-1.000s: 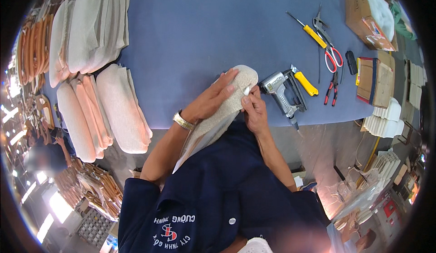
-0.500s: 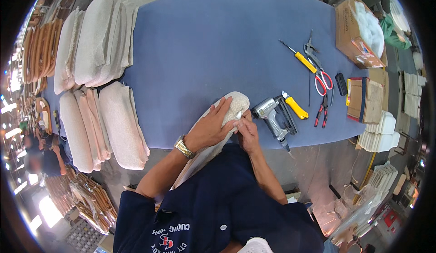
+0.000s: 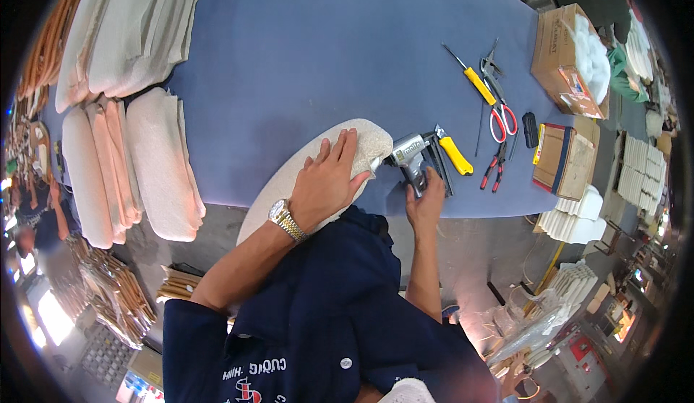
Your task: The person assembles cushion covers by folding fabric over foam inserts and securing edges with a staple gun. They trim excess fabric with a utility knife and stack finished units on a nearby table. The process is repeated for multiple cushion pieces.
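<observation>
A long padded piece covered in light beige fabric (image 3: pixel 280 180) lies at a slant over the near edge of the blue-topped table, rounded end away from me. My left hand (image 3: pixel 327 179), with a metal-band watch on the wrist, rests flat on it, fingers stretched out. At its right edge, by my left thumb, a bit of white material pokes out. My right hand (image 3: pixel 426 202) is closed around the handle of a silver staple gun (image 3: pixel 409 151), whose nose sits close to the padded end. Next to the gun lies a yellow-handled tool (image 3: pixel 455 157).
Stacked beige padded pieces (image 3: pixel 155 164) line the table's left side. To the right lie a yellow-handled screwdriver (image 3: pixel 480 86), red-handled scissors (image 3: pixel 502 122), red-and-black pliers (image 3: pixel 494 170) and a black object (image 3: pixel 530 130). Beyond them stand a carton of white stuffing (image 3: pixel 553 63) and a smaller box (image 3: pixel 567 157).
My right hand has left the padded piece's edge and moved right onto the staple gun. The gun's nose now sits nearer the piece. My left hand stays on the fabric, and the view has shifted.
</observation>
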A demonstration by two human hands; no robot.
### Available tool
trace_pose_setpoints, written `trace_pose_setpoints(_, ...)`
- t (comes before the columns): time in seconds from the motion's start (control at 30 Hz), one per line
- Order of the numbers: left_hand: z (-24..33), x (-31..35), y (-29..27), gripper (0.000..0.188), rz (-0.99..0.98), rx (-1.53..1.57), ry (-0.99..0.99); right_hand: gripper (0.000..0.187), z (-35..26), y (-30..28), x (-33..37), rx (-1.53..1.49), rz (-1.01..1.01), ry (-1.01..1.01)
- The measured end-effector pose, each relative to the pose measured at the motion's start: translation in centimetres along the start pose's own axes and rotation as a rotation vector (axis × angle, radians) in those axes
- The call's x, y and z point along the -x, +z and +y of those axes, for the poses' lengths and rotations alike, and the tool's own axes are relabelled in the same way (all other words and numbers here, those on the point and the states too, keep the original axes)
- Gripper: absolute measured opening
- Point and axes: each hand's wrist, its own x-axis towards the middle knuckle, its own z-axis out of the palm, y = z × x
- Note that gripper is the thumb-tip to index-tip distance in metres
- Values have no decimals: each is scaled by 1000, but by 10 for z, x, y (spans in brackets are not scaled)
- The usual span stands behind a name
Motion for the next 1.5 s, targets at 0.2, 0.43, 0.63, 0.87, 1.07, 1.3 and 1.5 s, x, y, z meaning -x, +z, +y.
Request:
trace_pose_setpoints(0.2,1,2,1,76,29,-14,-9,74,-20,-3,-35,-42,-144,120)
trace_pose_setpoints(0.43,8,3,5,76,-4,-17,-54,54,-66,-89,-5,-990,-331,289)
trace_pose_setpoints(0.63,5,2,5,75,-32,45,-71,60,-104,-91,14,-662,-266,-105)
trace_pose_setpoints(0.87,5,-1,-2,78,-61,19,-61,61,-112,-87,6,-576,-249,-121)
trace_pose_setpoints(1.07,4,-3,-7,83,-108,60,-71,60,-115,-86,2,-568,-295,-110)
trace_pose_setpoints(1.3,-2,-5,-17,87,-191,122,-59,58,-120,-88,-13,-505,-412,-131)
trace_pose_setpoints(1.5,-1,-8,-15,91,-133,133,-59,58,-125,-90,-22,-458,-509,-35)
